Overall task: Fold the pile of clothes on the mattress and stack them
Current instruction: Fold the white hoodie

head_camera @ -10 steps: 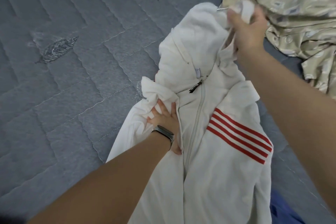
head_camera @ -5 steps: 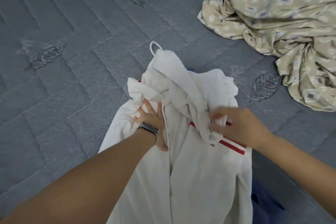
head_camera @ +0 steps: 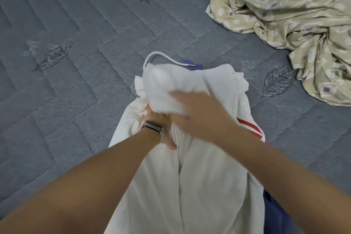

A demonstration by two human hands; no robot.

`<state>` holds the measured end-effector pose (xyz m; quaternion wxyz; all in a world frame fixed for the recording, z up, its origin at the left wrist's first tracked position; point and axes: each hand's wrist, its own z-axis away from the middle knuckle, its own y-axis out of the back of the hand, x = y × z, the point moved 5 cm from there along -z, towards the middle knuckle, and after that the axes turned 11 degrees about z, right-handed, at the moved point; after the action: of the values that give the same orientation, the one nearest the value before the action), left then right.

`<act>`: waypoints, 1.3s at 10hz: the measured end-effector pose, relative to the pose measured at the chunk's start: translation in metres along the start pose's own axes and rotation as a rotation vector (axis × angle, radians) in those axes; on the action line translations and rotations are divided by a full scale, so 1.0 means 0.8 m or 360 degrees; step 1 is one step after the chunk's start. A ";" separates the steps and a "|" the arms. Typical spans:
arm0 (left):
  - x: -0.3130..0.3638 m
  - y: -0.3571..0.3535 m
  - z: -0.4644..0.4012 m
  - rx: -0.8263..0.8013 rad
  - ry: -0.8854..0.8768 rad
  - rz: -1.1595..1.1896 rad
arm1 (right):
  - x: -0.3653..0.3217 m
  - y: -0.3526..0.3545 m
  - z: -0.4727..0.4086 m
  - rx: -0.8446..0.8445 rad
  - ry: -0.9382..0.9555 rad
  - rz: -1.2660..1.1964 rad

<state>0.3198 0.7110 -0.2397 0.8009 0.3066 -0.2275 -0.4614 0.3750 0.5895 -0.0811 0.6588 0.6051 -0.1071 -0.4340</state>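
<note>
Hoodie (head_camera: 199, 186) lies mid-mattress (head_camera: 76, 81), hood (head_camera: 163, 89) folded toward near side; right hand (head_camera: 197, 114) flat, fingers straight, pressing hood; left hand (head_camera: 161, 125) mostly hidden beneath, grip unclear; advice: smooth hood flat, tuck cord (head_camera: 161, 58) inside, keep zip line straight before next fold

Soft even light, slight motion blur
</note>
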 end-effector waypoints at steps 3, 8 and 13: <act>-0.012 0.030 0.051 0.0444 0.0123 0.0807 | 0.042 -0.115 0.103 -0.0284 -0.0072 -0.0359; -0.021 -0.033 0.126 0.0701 0.0087 0.2489 | 0.150 -0.124 0.169 0.0594 -0.1331 -0.1006; 0.094 -0.075 0.230 0.1089 -0.0948 0.0630 | 0.182 -0.137 0.242 0.0391 -0.1382 -0.0916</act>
<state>0.1999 0.5699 -0.1455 0.6266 0.3578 -0.6388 -0.2669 0.2848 0.3630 -0.1876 0.3326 0.4475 -0.2495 -0.7918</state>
